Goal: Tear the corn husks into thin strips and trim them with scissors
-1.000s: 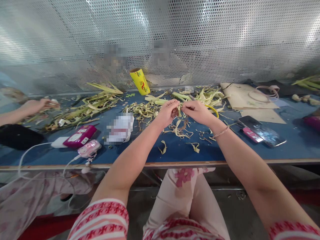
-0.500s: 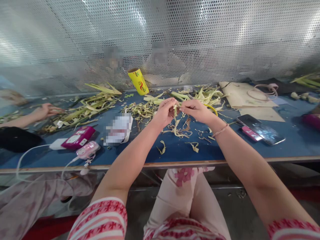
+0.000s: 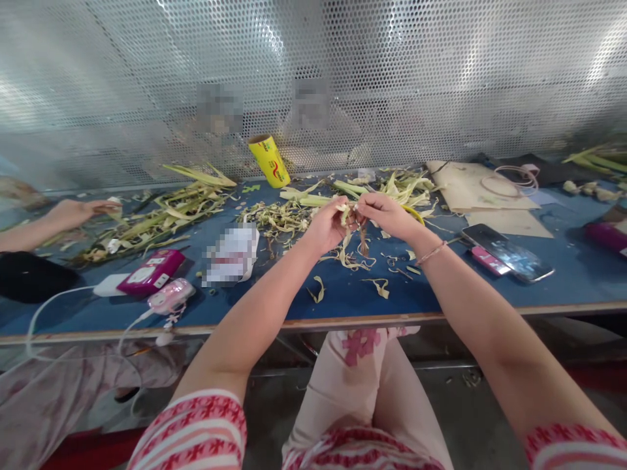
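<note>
My left hand (image 3: 327, 228) is closed in a pinch on a small piece of pale yellow-green plant husk (image 3: 345, 214). Close against it, my right hand (image 3: 385, 213) pinches at the same small bundle, its fingertips almost touching those of the left. A brownish strand (image 3: 364, 240) hangs below the right fingers. The fingers partly cover the bundle, so its exact shape is hard to make out. Under both hands lie thin curled husk shreds (image 3: 350, 261) on the blue tabletop (image 3: 343, 300). To the left is a heap of shredded husk (image 3: 274, 219), and behind are longer husk leaves (image 3: 401, 186).
A yellow cardboard tube (image 3: 269, 161) stands at the back by the perforated metal panel (image 3: 416, 78). Phones (image 3: 509, 251) and brown paper (image 3: 465, 186) lie right. A magenta power bank (image 3: 151, 271) and white cable lie left. A co-worker's hand (image 3: 83, 214) is at far left.
My hands have drawn slightly together around the husk bundle, and the brownish strand now hangs beneath them. The co-worker's hand has moved left, with something pale at its fingertips.
</note>
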A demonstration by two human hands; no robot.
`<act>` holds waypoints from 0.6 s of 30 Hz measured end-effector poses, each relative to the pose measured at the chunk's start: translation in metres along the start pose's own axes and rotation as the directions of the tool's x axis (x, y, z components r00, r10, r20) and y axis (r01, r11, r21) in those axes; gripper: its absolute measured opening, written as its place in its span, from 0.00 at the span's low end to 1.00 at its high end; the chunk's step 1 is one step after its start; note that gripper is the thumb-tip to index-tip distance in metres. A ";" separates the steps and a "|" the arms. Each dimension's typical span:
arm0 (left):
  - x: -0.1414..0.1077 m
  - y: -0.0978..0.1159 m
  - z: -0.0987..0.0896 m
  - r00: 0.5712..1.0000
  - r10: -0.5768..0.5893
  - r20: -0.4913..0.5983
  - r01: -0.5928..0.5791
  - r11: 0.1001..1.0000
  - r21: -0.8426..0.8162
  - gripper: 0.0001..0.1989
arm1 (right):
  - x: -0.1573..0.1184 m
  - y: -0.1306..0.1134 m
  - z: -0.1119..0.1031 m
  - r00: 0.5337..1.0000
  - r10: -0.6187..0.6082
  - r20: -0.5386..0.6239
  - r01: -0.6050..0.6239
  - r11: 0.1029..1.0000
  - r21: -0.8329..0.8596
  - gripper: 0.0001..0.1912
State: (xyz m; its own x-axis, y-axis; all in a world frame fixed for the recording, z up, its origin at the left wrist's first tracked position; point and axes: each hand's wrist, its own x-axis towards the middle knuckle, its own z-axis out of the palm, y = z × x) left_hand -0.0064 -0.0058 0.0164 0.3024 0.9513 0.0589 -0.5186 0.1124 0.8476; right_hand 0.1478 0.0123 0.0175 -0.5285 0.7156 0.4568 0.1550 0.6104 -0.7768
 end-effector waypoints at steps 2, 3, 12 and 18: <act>0.001 -0.003 0.000 1.000 -0.025 -0.007 0.025 1.000 0.007 0.18 | 0.001 0.004 0.002 0.997 0.049 -0.063 -0.047 0.998 0.036 0.21; 0.002 -0.005 0.000 0.999 -0.041 -0.006 0.041 0.999 0.005 0.18 | 0.002 0.006 0.002 0.993 0.060 -0.099 -0.057 0.998 0.032 0.20; 0.008 -0.006 -0.008 0.992 -0.123 0.033 0.123 0.992 0.005 0.22 | 0.004 0.011 -0.003 0.956 0.077 -0.283 -0.122 0.981 -0.148 0.16; 0.007 -0.006 -0.010 0.990 -0.134 0.049 0.135 0.991 -0.013 0.18 | 0.005 0.014 -0.006 0.943 0.112 -0.315 -0.156 0.981 -0.119 0.18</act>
State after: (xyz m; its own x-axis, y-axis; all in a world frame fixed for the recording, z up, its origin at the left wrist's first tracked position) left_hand -0.0097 0.0031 0.0066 0.4079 0.9125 -0.0295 -0.4834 0.2433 0.8409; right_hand 0.1523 0.0266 0.0122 -0.2182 0.8499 0.4797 0.3337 0.5269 -0.7817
